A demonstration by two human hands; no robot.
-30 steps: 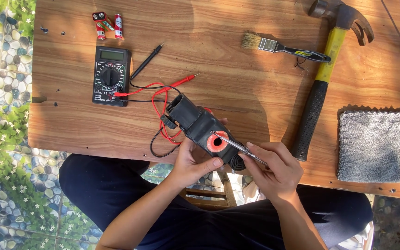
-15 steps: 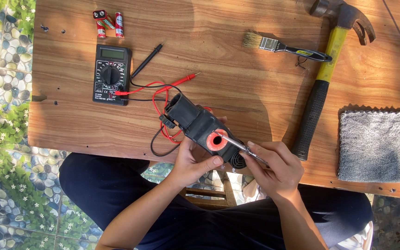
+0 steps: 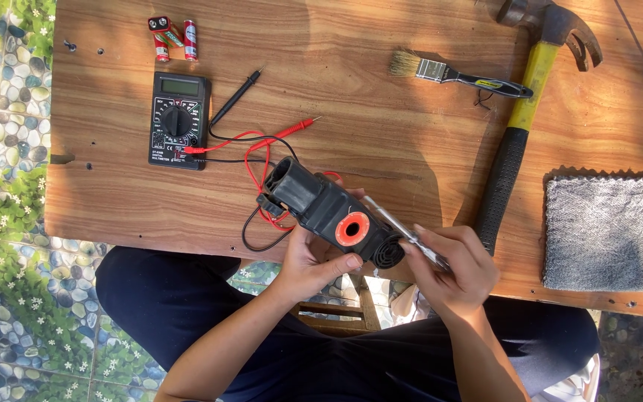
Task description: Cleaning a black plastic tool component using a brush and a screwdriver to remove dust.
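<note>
Below the black device [image 3: 329, 212], the left hand [image 3: 310, 264] grips it, palm hidden.

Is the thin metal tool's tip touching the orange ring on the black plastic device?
Apart. The head view shows the thin metal tool lying beside the orange ring, with black plastic device casing between them.

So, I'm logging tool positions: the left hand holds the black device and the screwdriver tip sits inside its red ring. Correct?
Not quite. In the head view the left hand does hold the black device, but the screwdriver lies beside the red ring, not in it.
</note>
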